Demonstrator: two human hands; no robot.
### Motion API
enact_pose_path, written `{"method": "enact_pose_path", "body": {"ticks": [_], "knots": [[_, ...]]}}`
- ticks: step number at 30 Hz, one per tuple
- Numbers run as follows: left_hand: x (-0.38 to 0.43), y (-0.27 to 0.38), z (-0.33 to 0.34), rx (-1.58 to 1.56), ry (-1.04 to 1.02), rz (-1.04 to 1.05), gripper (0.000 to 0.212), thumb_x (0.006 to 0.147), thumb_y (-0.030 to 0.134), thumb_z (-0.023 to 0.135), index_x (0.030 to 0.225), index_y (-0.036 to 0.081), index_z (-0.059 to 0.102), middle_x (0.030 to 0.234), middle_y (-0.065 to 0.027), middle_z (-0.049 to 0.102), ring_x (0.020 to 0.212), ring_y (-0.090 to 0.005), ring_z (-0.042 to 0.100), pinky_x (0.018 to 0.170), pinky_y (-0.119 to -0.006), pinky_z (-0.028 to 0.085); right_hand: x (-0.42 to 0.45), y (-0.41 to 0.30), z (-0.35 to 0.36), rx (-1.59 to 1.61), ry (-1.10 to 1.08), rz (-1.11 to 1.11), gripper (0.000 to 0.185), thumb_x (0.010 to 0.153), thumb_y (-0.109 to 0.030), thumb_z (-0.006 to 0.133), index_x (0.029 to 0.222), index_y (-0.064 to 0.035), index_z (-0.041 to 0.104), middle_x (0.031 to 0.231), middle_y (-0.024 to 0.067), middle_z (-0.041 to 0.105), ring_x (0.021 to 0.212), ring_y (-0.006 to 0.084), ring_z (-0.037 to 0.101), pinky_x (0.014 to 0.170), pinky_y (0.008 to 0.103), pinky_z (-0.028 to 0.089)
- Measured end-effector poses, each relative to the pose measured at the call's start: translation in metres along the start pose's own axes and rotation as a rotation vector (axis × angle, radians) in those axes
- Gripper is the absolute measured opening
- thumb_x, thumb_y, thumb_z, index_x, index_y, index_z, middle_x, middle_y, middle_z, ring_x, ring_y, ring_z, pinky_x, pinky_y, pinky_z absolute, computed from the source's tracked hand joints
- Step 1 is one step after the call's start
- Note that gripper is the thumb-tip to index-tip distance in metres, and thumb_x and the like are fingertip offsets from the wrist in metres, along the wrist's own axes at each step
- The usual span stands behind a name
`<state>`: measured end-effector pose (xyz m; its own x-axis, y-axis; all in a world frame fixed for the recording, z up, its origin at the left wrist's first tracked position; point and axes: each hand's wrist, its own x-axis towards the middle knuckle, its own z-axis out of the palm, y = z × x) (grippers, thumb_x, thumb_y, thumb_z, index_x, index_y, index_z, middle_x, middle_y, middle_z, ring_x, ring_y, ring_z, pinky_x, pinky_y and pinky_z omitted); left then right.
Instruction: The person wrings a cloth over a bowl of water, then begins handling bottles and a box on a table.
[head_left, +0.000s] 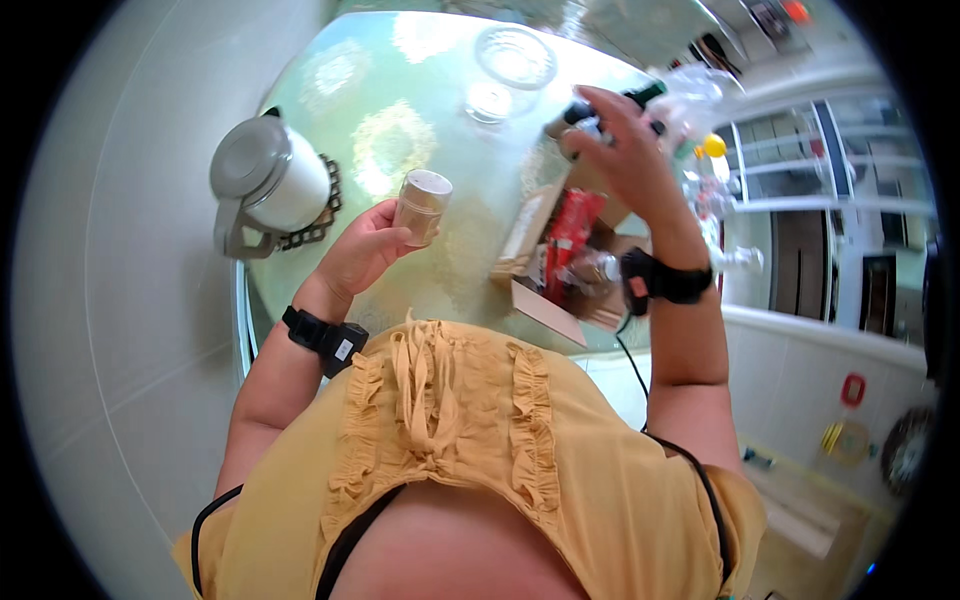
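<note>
My left hand (373, 247) is closed around a small cylindrical shaker jar (422, 208) with a pale lid, held tilted above the table's left part. My right hand (619, 142) is raised over dark-capped bottles (581, 112) at the far side of an open cardboard box (525, 232). Its fingers are spread and blurred; whether they touch a bottle cannot be told. Inside the box lie a red packet (570, 232) and a clear container (596, 268).
A white pitcher (300, 180) with a grey lid stands on a dark trivet (332, 202) at left. A glass dish (516, 56) and a small round glass piece (489, 101) rest on the table (465, 150). Clear plastic bags (694, 90) sit beyond the box.
</note>
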<state>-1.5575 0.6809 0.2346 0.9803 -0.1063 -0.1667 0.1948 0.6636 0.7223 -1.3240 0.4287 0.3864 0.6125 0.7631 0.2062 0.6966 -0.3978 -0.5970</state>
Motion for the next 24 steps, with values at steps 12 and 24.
{"method": "enact_pose_path", "body": {"ticks": [12,24], "knots": [[0.095,-0.018,0.125,1.131,-0.260,-0.144,0.061,0.083,0.035,0.080,0.131,0.002,0.062,0.162,-0.0343,0.014,0.149,-0.0394,0.027,0.116,-0.039,0.032,-0.262,0.122,0.049,0.804,0.367,0.867,0.069,0.083,-0.019,0.073,0.141,0.0017,0.042,0.125,0.0111,0.058,0.108,0.0206,0.060,0.092,0.0339,0.051],[0.048,0.012,0.107,0.726,0.034,-0.308,0.042,0.086,0.021,0.072,0.120,-0.003,0.064,0.104,-0.0048,0.069,0.092,-0.0102,0.063,0.082,-0.026,0.050,-0.202,0.078,0.044,1.043,-0.063,0.734,0.044,0.090,-0.010,0.061,0.132,0.0025,0.054,0.123,0.0097,0.064,0.106,0.0192,0.062,0.093,0.0335,0.050]]}}
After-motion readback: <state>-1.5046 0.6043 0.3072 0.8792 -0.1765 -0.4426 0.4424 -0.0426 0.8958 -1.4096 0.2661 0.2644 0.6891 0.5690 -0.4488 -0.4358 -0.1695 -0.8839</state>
